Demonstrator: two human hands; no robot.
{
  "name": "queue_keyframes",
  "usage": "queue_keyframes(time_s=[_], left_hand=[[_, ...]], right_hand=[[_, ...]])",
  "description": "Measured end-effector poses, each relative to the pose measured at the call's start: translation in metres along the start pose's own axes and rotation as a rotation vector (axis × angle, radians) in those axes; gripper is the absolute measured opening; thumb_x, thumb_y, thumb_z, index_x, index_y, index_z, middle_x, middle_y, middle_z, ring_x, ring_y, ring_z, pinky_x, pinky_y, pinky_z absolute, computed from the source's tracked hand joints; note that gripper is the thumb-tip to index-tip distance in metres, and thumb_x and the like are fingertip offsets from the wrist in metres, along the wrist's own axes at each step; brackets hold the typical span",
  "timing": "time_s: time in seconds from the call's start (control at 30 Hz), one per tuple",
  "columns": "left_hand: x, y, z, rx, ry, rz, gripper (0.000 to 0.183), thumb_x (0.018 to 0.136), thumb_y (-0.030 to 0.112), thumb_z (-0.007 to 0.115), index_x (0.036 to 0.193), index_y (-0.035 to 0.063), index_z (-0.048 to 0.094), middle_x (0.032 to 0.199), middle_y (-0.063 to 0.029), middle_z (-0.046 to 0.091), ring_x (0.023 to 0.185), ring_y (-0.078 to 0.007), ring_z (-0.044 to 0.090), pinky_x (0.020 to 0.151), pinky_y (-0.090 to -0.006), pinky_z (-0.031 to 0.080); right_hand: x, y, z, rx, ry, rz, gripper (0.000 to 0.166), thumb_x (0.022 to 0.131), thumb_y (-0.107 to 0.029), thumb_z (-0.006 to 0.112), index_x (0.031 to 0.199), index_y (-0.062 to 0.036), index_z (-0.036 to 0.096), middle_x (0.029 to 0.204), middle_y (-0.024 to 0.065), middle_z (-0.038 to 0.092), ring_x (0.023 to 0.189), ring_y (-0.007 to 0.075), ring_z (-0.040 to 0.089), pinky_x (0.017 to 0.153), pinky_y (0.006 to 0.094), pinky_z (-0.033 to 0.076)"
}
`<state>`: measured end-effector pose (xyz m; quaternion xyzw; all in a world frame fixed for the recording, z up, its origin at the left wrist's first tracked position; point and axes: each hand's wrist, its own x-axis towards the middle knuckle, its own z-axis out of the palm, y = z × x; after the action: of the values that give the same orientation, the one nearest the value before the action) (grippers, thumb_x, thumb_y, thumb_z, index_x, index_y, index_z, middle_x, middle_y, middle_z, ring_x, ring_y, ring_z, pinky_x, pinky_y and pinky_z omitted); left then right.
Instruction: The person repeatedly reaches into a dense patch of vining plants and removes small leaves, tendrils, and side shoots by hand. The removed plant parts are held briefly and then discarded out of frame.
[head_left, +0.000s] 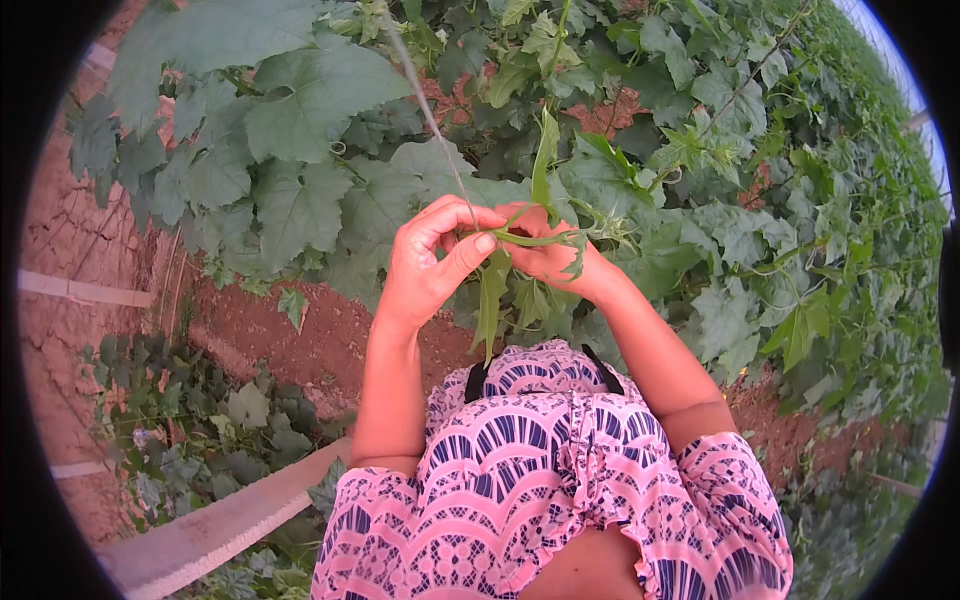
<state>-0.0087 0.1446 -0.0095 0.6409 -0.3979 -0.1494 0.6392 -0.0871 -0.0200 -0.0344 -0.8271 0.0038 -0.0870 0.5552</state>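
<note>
My left hand (435, 255) pinches a green vine stem (531, 241) between thumb and forefinger. A thin twisted string (429, 112) slants down from above and meets the fingers of this same hand. Behind the stem, my right hand (559, 259) is curled close to the left one, its fingertips partly hidden, apparently holding the vine too. The vine's growing tip (611, 227) points right, past the right wrist. One young leaf (546, 161) stands up above the hands, and another narrow leaf (491, 300) hangs beneath them.
Large lobed leaves (315, 97) crowd the upper left. Dense climbing vines (810, 172) rise along the right, with a second string (757, 67) among them. Reddish soil (277, 337) shows below. A pale beam (217, 517) crosses the lower left beside low plants (247, 427).
</note>
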Motion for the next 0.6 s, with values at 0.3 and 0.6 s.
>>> queue_keyframes(time_s=[0.3,0.6], left_hand=[[-0.003,0.010,-0.005,-0.223,0.119,-0.197,0.020,0.089,0.019,0.057,0.093,0.0001,0.060,0.085,0.0006,0.056,0.073,-0.0080,0.050,0.066,-0.0222,0.041],[0.017,0.032,-0.028,-0.291,-0.226,-0.489,0.022,0.078,0.018,0.063,0.096,0.0053,0.057,0.081,0.0014,0.057,0.068,-0.0088,0.054,0.058,-0.0204,0.034]], right_hand=[[0.030,-0.012,-0.002,0.513,0.135,-0.129,0.038,0.088,-0.034,0.050,0.101,0.0001,0.058,0.093,0.0112,0.063,0.083,0.0178,0.062,0.066,0.0272,0.048],[0.058,-0.028,-0.015,1.047,-0.438,0.089,0.034,0.080,-0.024,0.063,0.103,-0.0010,0.057,0.107,0.0091,0.058,0.089,0.0169,0.061,0.075,0.0336,0.052]])
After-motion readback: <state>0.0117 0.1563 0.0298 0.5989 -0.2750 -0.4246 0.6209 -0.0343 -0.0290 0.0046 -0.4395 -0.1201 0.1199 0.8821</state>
